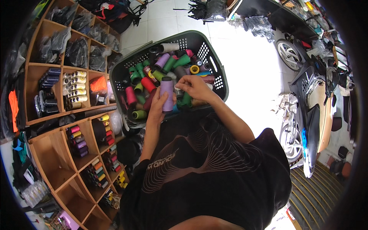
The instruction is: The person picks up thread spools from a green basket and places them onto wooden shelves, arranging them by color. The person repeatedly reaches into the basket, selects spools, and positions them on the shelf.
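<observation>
A tall purple thread spool (167, 92) stands upright in my left hand (156, 106), whose fingers are wrapped round it. Just right of the spool, my right hand (195, 88) is closed in a pinch; whatever lies between its fingertips is too small to make out. Both hands are over a dark green plastic basket (225, 85) heaped with thread spools. Among them are a red spool (148, 84), a pink spool (130, 95), a green spool (181, 60), a yellow spool (194, 69) and a light grey spool (170, 47).
At the left is a wooden shelf unit (46, 119) with compartments of spools and bagged goods. A motorbike (306, 103) stands at the right on the tiled floor (161, 28). Black bags (119, 17) lie beyond the basket, and a ribbed mat (314, 191) lies at the lower right.
</observation>
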A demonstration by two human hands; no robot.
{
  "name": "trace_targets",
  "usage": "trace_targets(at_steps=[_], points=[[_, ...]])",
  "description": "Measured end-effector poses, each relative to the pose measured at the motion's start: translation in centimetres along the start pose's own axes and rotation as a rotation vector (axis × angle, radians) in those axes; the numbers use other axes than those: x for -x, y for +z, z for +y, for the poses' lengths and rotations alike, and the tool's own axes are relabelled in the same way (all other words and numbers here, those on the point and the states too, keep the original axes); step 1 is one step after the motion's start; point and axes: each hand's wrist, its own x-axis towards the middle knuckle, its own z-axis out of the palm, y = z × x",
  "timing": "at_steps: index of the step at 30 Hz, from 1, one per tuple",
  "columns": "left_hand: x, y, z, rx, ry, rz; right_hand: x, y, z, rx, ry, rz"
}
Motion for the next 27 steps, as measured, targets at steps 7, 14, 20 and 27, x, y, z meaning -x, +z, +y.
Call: trace_targets(at_steps=[7, 14, 20, 27], points=[[-0.1, 2.8, 2.2, 0.019, -0.100, 0.150, 0.5, 0.2, -0.2, -0.208, 0.087, -0.027], [0.5, 0.7, -0.4, 0.187, -0.027, -0.049, 0.7, 2.0, -0.5, -0.565, 0.089, -0.053], [0.4, 1.6, -0.3, -0.142, -0.019, 0.138, 0.5, 1.6, 0.6, -0.349, 0.123, 0.023], [0.0, 3.0, 0.1, 0.102, -0.031, 0.166, 0.5, 1.7, 0.4, -0.028, 0.037, 0.023]])
